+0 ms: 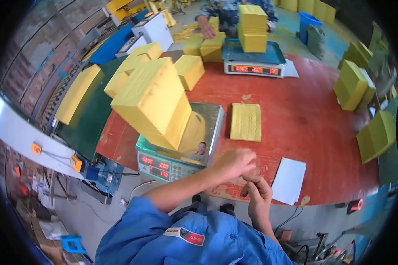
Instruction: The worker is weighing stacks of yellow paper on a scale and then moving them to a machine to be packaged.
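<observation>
From my end, reading left to right, I have a yellow slab (77, 95) on the green belt (85, 137), then the tall yellow stack (152, 106) standing on the near scale (181, 171), with the left forearm (185, 184) slanting past that scale's front corner. Next comes the left grip (236, 163), over the near edge of the red worktop (305, 115), its fingers curled in; it is blurred, so I can't make out how tight the curl is or whether anything sits inside. The relation I watch most is here: the flat yellow block (246, 122) lies by itself on the worktop, straight ahead of that grip and a touch to its right, near but apart from it. Its long axis runs away from the body, so a short end faces me, and I judge the left the nearer of the two. The right grip (258, 193) sits just beside and closer to the body, fingers bent, thumb up against the forefinger; a small thing might be pinched there, but I can't tell. Right of it lies the white paper (289, 181), and at the worktop's far right end stand more yellow blocks (350, 85)
</observation>
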Motion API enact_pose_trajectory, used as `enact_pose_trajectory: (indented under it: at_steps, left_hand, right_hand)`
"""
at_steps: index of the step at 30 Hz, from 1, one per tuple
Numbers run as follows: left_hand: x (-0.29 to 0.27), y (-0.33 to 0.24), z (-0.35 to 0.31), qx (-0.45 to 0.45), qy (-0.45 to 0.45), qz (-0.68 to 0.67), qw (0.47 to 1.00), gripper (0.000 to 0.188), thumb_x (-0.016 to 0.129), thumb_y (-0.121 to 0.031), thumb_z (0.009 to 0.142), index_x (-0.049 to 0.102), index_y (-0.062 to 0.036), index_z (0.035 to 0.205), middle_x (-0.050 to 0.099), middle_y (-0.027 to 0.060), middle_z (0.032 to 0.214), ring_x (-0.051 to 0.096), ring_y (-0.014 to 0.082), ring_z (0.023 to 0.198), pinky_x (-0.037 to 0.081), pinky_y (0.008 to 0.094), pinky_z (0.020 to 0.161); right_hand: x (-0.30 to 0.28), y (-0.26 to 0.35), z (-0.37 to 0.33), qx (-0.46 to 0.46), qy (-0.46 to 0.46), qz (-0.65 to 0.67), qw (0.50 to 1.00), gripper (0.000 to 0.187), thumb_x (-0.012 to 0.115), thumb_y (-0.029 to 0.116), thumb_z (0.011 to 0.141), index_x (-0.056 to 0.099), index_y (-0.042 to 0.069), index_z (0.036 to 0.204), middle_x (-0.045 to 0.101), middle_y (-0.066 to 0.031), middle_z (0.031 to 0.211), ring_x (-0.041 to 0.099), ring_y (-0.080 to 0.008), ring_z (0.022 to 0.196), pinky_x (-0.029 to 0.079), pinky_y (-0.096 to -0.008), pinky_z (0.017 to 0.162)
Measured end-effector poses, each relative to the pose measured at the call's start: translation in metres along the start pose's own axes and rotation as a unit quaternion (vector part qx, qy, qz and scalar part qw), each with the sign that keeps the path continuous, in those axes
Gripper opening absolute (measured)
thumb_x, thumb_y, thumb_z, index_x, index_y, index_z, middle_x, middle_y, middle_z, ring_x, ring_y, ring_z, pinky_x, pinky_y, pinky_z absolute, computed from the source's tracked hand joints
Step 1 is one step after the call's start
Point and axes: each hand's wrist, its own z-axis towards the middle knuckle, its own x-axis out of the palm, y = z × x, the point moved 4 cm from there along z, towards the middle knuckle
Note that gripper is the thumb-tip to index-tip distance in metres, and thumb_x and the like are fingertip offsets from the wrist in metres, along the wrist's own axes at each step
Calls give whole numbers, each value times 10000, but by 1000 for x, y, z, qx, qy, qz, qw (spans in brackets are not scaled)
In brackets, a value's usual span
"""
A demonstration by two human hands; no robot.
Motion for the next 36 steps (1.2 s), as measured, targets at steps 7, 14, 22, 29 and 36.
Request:
enact_pose_trajectory:
  at_steps: [7,14,22,29,36]
  left_hand:
    - [-81,-6,-134,-78,-146,-67,984,198,684,-78,811,639,-25,997,656,153,921,649,358,852,513,425,713]
    - [-144,41,-221,-113,-243,-109,957,185,632,18,799,636,-17,981,644,128,873,653,334,816,510,409,693]
    - [-232,156,-285,-73,-267,-106,955,171,637,3,791,617,-20,959,636,153,855,643,349,771,505,408,648]
    - [-277,231,-284,-28,-212,-197,957,169,664,-5,787,632,-23,952,641,148,833,654,329,757,507,387,621]
    - [-270,250,-260,24,-151,-234,960,166,662,0,780,613,-23,936,624,156,848,634,364,794,503,421,660]
  right_hand:
    - [84,4,10,-12,242,-17,970,189,555,59,949,651,-53,1067,654,-85,869,616,-159,820,502,-292,765]
    - [206,-23,17,-6,372,17,928,246,616,128,961,625,-60,1120,648,-86,885,612,-167,834,500,-309,808]
    - [344,-83,39,67,316,-26,946,198,574,33,958,653,-21,1131,677,-78,1004,626,-132,931,490,-272,845]
    - [411,-104,56,29,218,-56,974,204,555,10,963,648,-7,1143,659,-58,1071,584,-106,985,457,-257,878]
    - [402,-116,59,24,36,-103,994,189,562,-34,873,678,-21,1022,679,-61,976,601,-105,885,473,-243,807]
